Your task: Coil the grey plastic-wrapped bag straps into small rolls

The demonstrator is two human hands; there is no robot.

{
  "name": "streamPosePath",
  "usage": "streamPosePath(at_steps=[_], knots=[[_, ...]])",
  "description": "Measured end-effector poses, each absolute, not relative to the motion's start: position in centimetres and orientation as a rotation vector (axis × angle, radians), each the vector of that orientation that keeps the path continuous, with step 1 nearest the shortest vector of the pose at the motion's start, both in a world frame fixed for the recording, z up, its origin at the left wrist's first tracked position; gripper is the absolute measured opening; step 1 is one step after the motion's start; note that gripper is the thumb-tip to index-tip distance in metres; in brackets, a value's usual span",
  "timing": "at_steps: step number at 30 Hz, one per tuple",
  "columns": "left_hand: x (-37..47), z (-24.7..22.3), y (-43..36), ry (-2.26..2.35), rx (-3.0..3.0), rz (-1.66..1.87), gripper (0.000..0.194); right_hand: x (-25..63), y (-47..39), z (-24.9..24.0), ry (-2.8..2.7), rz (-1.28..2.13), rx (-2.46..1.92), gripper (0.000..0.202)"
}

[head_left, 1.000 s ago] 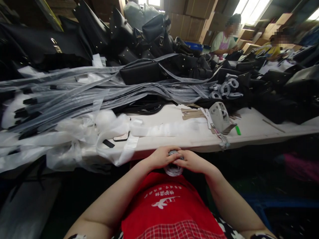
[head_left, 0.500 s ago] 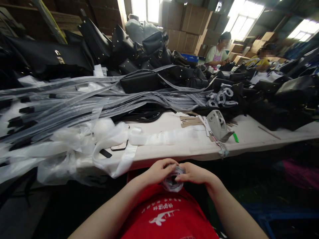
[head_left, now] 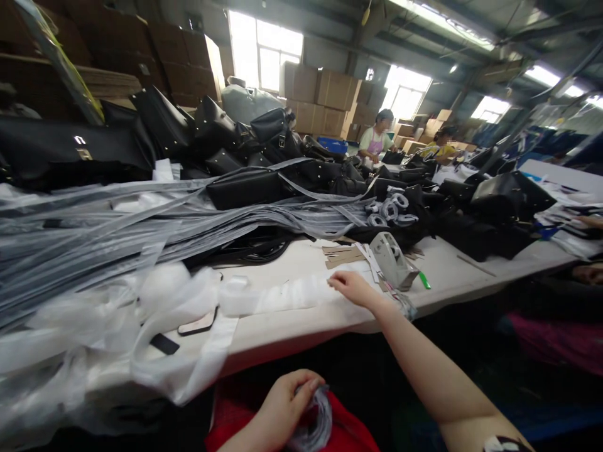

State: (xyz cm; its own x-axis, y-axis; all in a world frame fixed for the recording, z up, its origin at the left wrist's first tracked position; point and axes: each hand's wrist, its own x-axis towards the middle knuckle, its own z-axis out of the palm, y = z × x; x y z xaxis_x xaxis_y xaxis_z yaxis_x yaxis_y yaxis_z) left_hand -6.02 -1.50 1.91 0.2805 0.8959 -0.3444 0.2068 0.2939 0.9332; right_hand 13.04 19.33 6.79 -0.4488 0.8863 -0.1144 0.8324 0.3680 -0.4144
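Low in front of the red shirt, my left hand (head_left: 293, 402) is closed round a coiled strap (head_left: 318, 425) in clear plastic wrap. My right hand (head_left: 351, 287) is stretched out over the table's front part, its fingers curled together at the end of a flat translucent white plastic strip (head_left: 287, 296). Whether the fingertips grip the strip or something small is too unclear to see. Just right of that hand stands a grey tape dispenser (head_left: 393, 258). Brown paper strips (head_left: 342, 256) lie behind the fingers.
Long plastic-wrapped straps (head_left: 226, 216) cover the table's left and middle. Several coiled straps (head_left: 390, 209) sit behind the dispenser. Black bags (head_left: 245, 187) are piled at the back. Crumpled plastic film (head_left: 89, 326) hangs over the front left edge. A co-worker (head_left: 375, 139) stands across the table.
My right hand has left the coiled strap and reached forward over the table. My left hand keeps the coil, lower in view. The camera view has tilted up and turned right.
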Motion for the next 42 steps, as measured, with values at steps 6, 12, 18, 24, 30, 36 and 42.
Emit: streamPosePath(at_steps=[6, 12, 18, 24, 30, 36, 42], knots=[[-6.6, 0.9, -1.1, 1.246, 1.209, 0.694, 0.047, 14.3, 28.9, 5.0, -2.521, 0.114, -1.880, 0.025], [-7.3, -0.4, -0.5, 1.259, 1.234, 0.692, 0.049, 14.9, 31.5, 3.2, -2.817, -0.125, -1.869, 0.029], [-7.2, 0.0, -0.5, 1.269, 1.214, 0.720, 0.045, 15.2, 32.2, 3.2, -2.988, -0.246, -1.805, 0.029], [-7.2, -0.7, -0.5, 1.258, 1.215, 0.709, 0.045, 14.9, 31.6, 3.6, -3.011, -0.366, -1.755, 0.028], [-7.2, -0.1, -0.9, 1.263, 1.208, 0.749, 0.045, 13.9, 30.6, 6.2, -2.802, -0.498, -1.767, 0.018], [-6.9, 1.6, -1.4, 1.269, 1.138, 0.770, 0.040, 11.1, 24.8, 7.1, -2.748, -0.393, -1.579, 0.032], [-6.5, 2.0, -1.7, 1.244, 1.119, 0.757, 0.038, 9.0, 16.8, 2.3, -2.807, -0.113, -1.424, 0.023]])
